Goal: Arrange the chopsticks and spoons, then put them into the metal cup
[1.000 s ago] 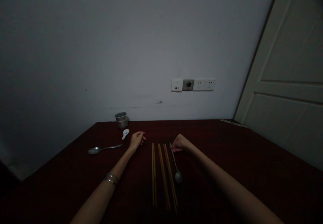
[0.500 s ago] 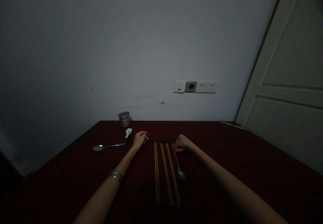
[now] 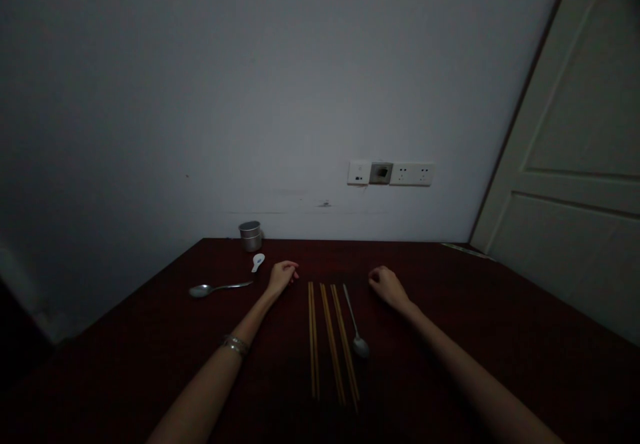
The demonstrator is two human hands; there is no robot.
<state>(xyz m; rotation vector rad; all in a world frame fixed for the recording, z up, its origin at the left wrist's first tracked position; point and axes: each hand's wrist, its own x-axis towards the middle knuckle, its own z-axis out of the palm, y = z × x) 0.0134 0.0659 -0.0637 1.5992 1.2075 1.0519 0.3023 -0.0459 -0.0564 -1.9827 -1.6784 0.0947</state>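
My left hand (image 3: 283, 277) rests on the table left of the chopsticks, its fingers loosely bent and a little apart, holding nothing. To the right, my right hand (image 3: 389, 285) lies curled closed, with nothing visible in it, apart from the long-handled spoon (image 3: 352, 311). That spoon lies with its bowl toward me, beside three pairs of wooden chopsticks: a left pair (image 3: 313, 341), a middle pair (image 3: 332, 344) and a right pair (image 3: 345, 341). Left of my left hand, a larger metal spoon (image 3: 203, 291) lies crosswise. Behind it is a short white spoon (image 3: 258, 261).
A metal cup (image 3: 251, 236) stands at the back left of the dark red table (image 3: 440, 277), near the wall. Wall sockets (image 3: 411, 174) sit above the table's back edge. A pale door (image 3: 570, 177) leans into view at the right.
My right hand has let go of the long-handled spoon's handle and moved right, away from it. The spoon stays beside the chopsticks. My left hand keeps its place; the view has shifted slightly.
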